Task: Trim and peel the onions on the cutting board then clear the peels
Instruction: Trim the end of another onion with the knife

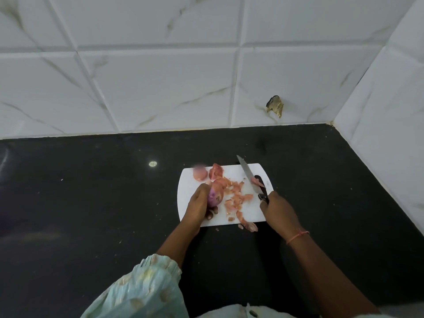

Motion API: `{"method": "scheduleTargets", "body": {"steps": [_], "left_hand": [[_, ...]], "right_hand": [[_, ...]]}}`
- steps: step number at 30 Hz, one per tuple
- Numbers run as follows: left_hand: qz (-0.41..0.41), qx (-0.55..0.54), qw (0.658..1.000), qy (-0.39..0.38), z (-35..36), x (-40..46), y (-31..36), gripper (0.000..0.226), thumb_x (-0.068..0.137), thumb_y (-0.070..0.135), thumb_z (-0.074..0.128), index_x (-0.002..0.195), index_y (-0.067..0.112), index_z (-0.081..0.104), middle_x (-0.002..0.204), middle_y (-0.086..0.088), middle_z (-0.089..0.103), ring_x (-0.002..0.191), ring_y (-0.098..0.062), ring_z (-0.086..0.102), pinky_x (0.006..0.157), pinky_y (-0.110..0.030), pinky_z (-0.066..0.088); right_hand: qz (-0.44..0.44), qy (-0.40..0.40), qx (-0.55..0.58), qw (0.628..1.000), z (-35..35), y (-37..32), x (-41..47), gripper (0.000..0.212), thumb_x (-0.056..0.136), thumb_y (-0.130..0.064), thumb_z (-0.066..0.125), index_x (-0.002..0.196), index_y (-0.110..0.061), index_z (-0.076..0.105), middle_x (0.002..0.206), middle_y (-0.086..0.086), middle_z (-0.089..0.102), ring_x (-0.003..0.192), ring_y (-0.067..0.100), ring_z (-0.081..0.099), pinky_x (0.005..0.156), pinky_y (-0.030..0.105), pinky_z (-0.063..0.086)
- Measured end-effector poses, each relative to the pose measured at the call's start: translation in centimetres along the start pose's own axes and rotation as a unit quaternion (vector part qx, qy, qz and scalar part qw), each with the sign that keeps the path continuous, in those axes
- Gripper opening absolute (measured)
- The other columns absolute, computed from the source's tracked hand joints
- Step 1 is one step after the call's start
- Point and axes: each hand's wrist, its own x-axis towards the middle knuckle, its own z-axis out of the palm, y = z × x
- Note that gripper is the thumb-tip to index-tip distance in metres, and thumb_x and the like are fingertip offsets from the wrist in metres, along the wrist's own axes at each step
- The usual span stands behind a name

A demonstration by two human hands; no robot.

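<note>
Black worktop [91, 203], white cutting board [247, 216]: left hand [198, 206] grips purple onion [215, 196] at left edge; right hand [278, 208] clamps knife [249, 176], peels [236, 198] mid-board.

White marble-veined wall tiles [160, 76] meet a black countertop [80, 191].

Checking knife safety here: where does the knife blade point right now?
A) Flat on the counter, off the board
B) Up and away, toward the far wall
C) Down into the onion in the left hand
B: the right hand grips the knife by its handle, blade angled toward the wall, clear of the onion that the left hand holds.
</note>
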Motion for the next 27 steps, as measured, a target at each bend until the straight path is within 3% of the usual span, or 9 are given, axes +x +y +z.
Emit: {"method": "scheduleTargets", "body": {"steps": [4, 8, 11, 14, 16, 19, 20, 24, 27], "left_hand": [[0.028, 0.034, 0.999, 0.01, 0.5, -0.2, -0.3, 0.061, 0.105, 0.057, 0.017, 0.108, 0.016, 0.062, 0.062, -0.007, 0.058, 0.046, -0.011, 0.045, 0.045, -0.02, 0.04], [0.029, 0.028, 0.999, 0.037, 1.2, 0.3, -0.8, 0.08, 0.099, 0.07, 0.017, 0.101, 0.01, 0.071, 0.053, -0.003, 0.057, 0.042, -0.011, 0.048, 0.044, -0.023, 0.039], [0.033, 0.033, 0.998, 0.05, 1.5, 0.1, -0.6, 0.069, 0.103, 0.062, 0.019, 0.099, 0.015, 0.07, 0.052, 0.001, 0.058, 0.045, -0.013, 0.049, 0.048, -0.024, 0.042], [0.034, 0.046, 0.997, 0.047, 1.5, 0.2, -0.9, 0.06, 0.105, 0.054, 0.021, 0.102, 0.019, 0.069, 0.055, -0.001, 0.059, 0.046, -0.012, 0.05, 0.05, -0.025, 0.043], [0.033, 0.041, 0.998, 0.046, 1.5, 0.4, -1.1, 0.057, 0.104, 0.052, 0.022, 0.105, 0.018, 0.068, 0.058, -0.002, 0.06, 0.049, -0.013, 0.052, 0.052, -0.026, 0.044], [0.035, 0.033, 0.997, 0.054, 1.8, 0.5, -1.2, 0.055, 0.104, 0.053, 0.022, 0.105, 0.021, 0.068, 0.061, -0.004, 0.06, 0.052, -0.015, 0.054, 0.054, -0.028, 0.045], [0.037, 0.031, 0.997, 0.058, 1.9, 0.4, -1.2, 0.055, 0.105, 0.053, 0.022, 0.103, 0.023, 0.067, 0.062, -0.004, 0.061, 0.052, -0.015, 0.055, 0.054, -0.028, 0.045], [0.051, 0.036, 0.995, 0.079, 2.2, 0.1, -1.1, 0.052, 0.106, 0.049, 0.022, 0.086, 0.027, 0.064, 0.061, -0.007, 0.06, 0.054, -0.018, 0.055, 0.061, -0.032, 0.045], [0.057, 0.044, 0.994, 0.085, 2.4, 0.1, -1.3, 0.051, 0.106, 0.05, 0.023, 0.088, 0.024, 0.064, 0.07, -0.009, 0.067, 0.061, -0.019, 0.06, 0.066, -0.036, 0.051]], "right_hand": [[-0.056, 0.033, 0.112, 0.992, -0.6, -0.9, -2.1, 0.023, 0.1, -0.021, 0.047, 0.121, -0.013, 0.051, 0.09, 0.006, 0.064, 0.077, 0.02, 0.06, 0.063, 0.033, 0.044], [-0.074, 0.09, 0.082, 0.99, -0.6, -1.6, -3.9, 0.025, 0.098, -0.029, 0.053, 0.122, -0.021, 0.055, 0.095, -0.002, 0.064, 0.089, 0.021, 0.064, 0.068, 0.034, 0.047], [-0.062, 0.085, 0.101, 0.989, -1.0, -1.8, -4.1, 0.026, 0.098, -0.041, 0.052, 0.113, -0.021, 0.057, 0.102, -0.005, 0.059, 0.094, 0.015, 0.059, 0.073, 0.032, 0.045], [-0.063, 0.071, 0.118, 0.988, -1.0, -1.5, -3.8, 0.018, 0.096, -0.032, 0.057, 0.108, -0.018, 0.056, 0.096, -0.003, 0.058, 0.09, 0.018, 0.063, 0.072, 0.034, 0.051], [-0.059, 0.048, 0.126, 0.989, -1.1, -1.3, -4.2, 0.022, 0.095, -0.031, 0.059, 0.112, -0.021, 0.051, 0.095, -0.004, 0.062, 0.083, 0.018, 0.066, 0.068, 0.036, 0.056], [-0.085, 0.022, 0.171, 0.981, -0.6, -2.0, -5.6, 0.032, 0.097, -0.041, 0.055, 0.123, -0.024, 0.048, 0.092, -0.009, 0.066, 0.077, 0.006, 0.064, 0.06, 0.025, 0.052], [-0.095, 0.019, 0.18, 0.979, -0.2, -2.4, -6.1, 0.028, 0.098, -0.041, 0.052, 0.121, -0.025, 0.049, 0.092, -0.007, 0.068, 0.075, 0.004, 0.065, 0.062, 0.029, 0.054], [-0.156, 0.048, 0.085, 0.983, 0.7, -3.3, -7.7, 0.025, 0.101, -0.041, 0.043, 0.121, -0.027, 0.046, 0.091, -0.004, 0.068, 0.078, 0.013, 0.066, 0.067, 0.039, 0.056], [-0.173, 0.078, 0.021, 0.982, 1.1, -3.3, -7.8, 0.029, 0.101, -0.043, 0.039, 0.126, -0.028, 0.043, 0.096, -0.004, 0.068, 0.084, 0.015, 0.066, 0.068, 0.038, 0.056]]}}
